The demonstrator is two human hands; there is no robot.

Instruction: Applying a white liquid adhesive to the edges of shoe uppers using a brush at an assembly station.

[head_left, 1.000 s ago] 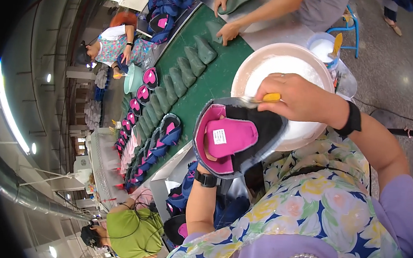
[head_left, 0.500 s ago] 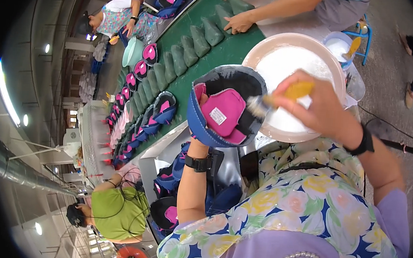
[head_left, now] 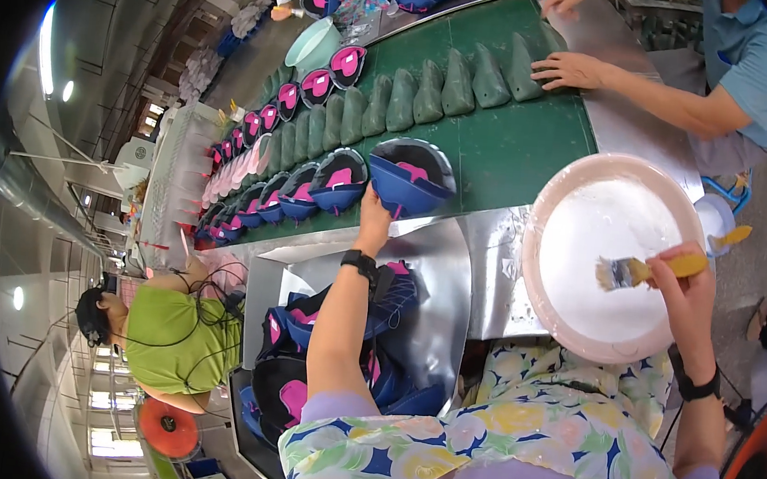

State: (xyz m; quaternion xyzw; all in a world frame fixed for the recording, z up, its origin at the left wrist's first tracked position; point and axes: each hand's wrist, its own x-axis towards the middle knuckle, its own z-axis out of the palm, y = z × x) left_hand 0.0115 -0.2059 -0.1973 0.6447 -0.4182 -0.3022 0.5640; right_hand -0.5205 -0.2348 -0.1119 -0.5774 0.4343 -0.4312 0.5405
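My left hand (head_left: 373, 219) is closed on the edge of a blue shoe upper (head_left: 409, 187) with a dark lining and a pink piece inside. It holds the upper at the near edge of the green belt (head_left: 509, 155), beside a row of similar uppers (head_left: 337, 181). My right hand (head_left: 687, 298) grips the yellow handle of a paintbrush (head_left: 627, 273). Its pale, wet-looking bristles hang above a wide pinkish basin (head_left: 539, 281) of white liquid. The brush appears apart from the basin's rim.
Green foot-shaped lasts (head_left: 458, 86) line the belt. Below my left arm, a metal bin (head_left: 437, 308) holds more uppers. A small tub (head_left: 712, 214) with another yellow brush stands beyond the basin. A co-worker's hand (head_left: 570, 71) is by the lasts; a person in green (head_left: 176, 340) sits left.
My left hand has carried the upper away from the basin, forward to the belt. The brush has left the upper's inside and is now over the basin. My view has shifted.
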